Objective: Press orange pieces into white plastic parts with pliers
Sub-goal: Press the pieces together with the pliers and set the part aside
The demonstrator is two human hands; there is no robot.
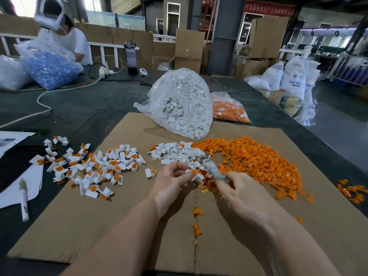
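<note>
Left hand (pixel 173 176) is over the middle of the cardboard sheet (pixel 99 226), fingers curled, pinching a white plastic part (pixel 196 177) with an orange piece (pixel 194 172) seated in it. Right hand (pixel 243 194) sits just beside it, fingers wrapped round the pliers (pixel 212 169), which are blurred; the tip points up and away toward the white part, and whether it touches the part I cannot tell. On the sheet's right side lies a big heap of loose orange pieces (pixel 254 158), with a smaller pile of bare white parts (pixel 175 153) just left of that heap. Further left on the sheet, spilling onto the dark tabletop (pixel 79 108), is a scatter of finished white-and-orange parts (pixel 99 166). At the sheet's far edge stands a clear bag of white parts (pixel 183 104), and a bag of orange pieces (pixel 229 110) lies to its right
</note>
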